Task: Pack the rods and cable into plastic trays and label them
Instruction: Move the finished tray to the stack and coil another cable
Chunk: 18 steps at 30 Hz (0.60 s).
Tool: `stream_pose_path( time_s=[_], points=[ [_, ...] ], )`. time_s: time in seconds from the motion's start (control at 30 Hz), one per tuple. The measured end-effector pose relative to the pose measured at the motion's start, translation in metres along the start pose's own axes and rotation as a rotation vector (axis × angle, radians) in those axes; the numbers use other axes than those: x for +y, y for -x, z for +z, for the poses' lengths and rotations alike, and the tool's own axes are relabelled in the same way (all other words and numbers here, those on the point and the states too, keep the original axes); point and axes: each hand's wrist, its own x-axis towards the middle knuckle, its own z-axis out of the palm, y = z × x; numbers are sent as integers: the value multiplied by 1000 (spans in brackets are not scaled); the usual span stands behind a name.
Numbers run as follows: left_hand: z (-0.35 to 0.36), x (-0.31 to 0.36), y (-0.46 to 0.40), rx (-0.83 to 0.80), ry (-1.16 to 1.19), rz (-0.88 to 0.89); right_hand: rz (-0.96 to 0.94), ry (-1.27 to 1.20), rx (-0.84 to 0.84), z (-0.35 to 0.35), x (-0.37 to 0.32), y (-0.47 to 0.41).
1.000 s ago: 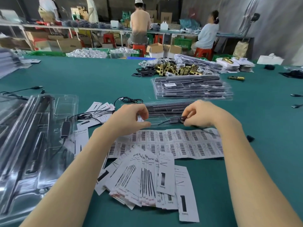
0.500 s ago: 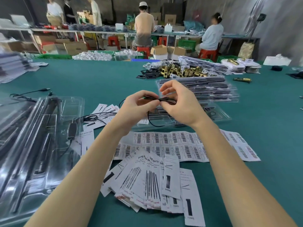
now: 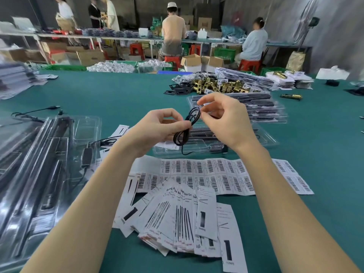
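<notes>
A thin black cable (image 3: 185, 129), wound into a small coil, hangs in the air between my hands. My left hand (image 3: 157, 128) pinches the coil at its middle. My right hand (image 3: 224, 119) pinches the coil's upper loop with thumb and forefinger. One loose end dangles down toward a clear plastic tray (image 3: 264, 137) holding black rods, which lies on the green table just beyond my hands. A sheet of barcode labels (image 3: 216, 174) lies in front of the tray. Printed paper inserts (image 3: 183, 219) are fanned out nearer me.
A stack of filled clear trays (image 3: 264, 109) sits behind the open one. Large clear trays with rods and a cable (image 3: 39, 164) fill the left. Brass hardware (image 3: 216, 86) is piled farther back. People work at benches beyond the table.
Both hands rose from the tray with the cable. It went from a loose strand stretched between them to a wound coil, and my right hand now pinches its upper loop.
</notes>
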Motion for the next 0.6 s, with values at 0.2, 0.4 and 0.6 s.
stream_pose_path(
  time_s=[0.2,0.4,0.6],
  points=[
    [-3,-1,1,-22,26,-32,102,35,-39,-1,-2,-1],
    [-3,-8,1,135,401,-27,265,4,-268,-21,7,-1],
    [15,-10,-2,188,377,6,324,-388,-169,-8,-10,0]
  ],
)
